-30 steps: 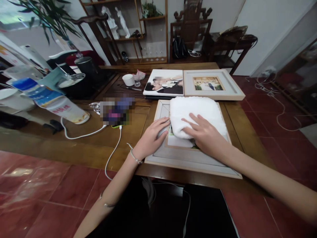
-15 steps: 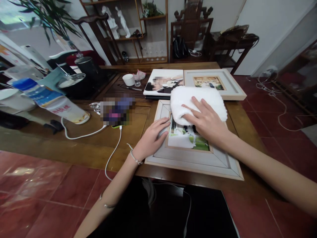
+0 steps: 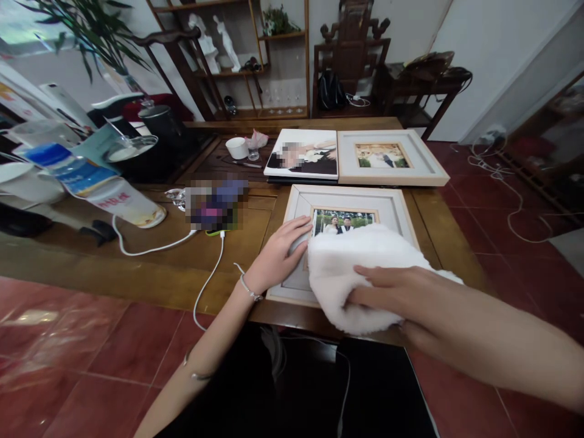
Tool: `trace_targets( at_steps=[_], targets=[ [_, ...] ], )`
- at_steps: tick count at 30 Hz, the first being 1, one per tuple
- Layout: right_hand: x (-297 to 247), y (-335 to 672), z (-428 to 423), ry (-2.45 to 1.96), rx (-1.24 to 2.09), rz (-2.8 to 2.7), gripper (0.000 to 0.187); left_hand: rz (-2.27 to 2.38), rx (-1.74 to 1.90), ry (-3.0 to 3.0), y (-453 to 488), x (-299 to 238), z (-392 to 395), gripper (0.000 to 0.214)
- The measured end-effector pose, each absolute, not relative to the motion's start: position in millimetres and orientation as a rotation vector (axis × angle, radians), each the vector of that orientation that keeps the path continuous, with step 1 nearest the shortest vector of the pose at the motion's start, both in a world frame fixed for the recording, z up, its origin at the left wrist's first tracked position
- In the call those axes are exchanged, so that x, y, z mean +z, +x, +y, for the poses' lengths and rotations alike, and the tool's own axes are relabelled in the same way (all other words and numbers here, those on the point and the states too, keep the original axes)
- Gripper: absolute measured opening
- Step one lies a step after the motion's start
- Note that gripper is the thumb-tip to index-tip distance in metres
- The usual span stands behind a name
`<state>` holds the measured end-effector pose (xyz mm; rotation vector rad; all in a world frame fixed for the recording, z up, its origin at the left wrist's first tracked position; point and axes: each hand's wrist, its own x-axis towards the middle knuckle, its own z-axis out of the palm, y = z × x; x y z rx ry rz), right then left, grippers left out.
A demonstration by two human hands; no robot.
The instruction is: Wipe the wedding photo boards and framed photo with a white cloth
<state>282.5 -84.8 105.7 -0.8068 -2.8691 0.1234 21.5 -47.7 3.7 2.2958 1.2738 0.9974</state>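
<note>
A pale picture frame (image 3: 356, 194) with a photo (image 3: 345, 221) in it lies flat near the table's front edge. My left hand (image 3: 283, 252) rests on its left border, fingers stretched out. In my right hand (image 3: 396, 298) is a folded white towel (image 3: 360, 258), gripped at its near side. The towel covers the lower part of the photo and the frame's front right corner. Part of my right hand's fingers is hidden in the folds.
Behind lie a second frame (image 3: 431, 161) and a white photo album (image 3: 283, 137). To the left are a blurred-out phone-like object (image 3: 219, 204) with white cables, a blue-and-white package (image 3: 95, 188), a small white cup (image 3: 237, 148) and a dark pot (image 3: 157, 131).
My right hand has drawn the towel toward me over the frame, uncovering the top of the photo and the frame's far edge. My left hand has stayed put.
</note>
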Motion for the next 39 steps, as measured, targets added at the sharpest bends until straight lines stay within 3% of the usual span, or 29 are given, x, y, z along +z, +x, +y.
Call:
trace_targets(
  at_steps=[3,6,9,15,19,29,35,39],
  targets=[
    [119,290,-68,-0.784,0.194,-2.704,0.064,1.260,1.007,2.290,21,4,-48,0.032],
    [116,291,-36,-0.977,-0.129,-2.498,0.054,1.261,1.024,2.274,21,3,-48,0.032],
    [100,285,-4,-1.129,-0.350,-2.408,0.059,1.262,1.020,2.269,21,4,-48,0.033],
    [55,267,37,-0.993,-0.287,-2.692,0.073,1.265,1.015,2.269,22,4,-49,0.032],
    [35,261,49,-0.902,-0.344,-2.789,0.070,1.264,1.022,2.272,22,4,-48,0.032],
    [38,262,-27,-0.948,-0.326,-2.860,0.054,1.264,1.030,2.281,22,3,-48,0.033],
    [56,264,-68,-0.868,-0.059,-2.971,0.065,1.253,1.017,2.311,21,2,-47,0.033],
    [52,262,-46,-0.951,-0.106,-2.879,0.068,1.269,1.001,2.311,21,4,-47,0.033]
  ],
)
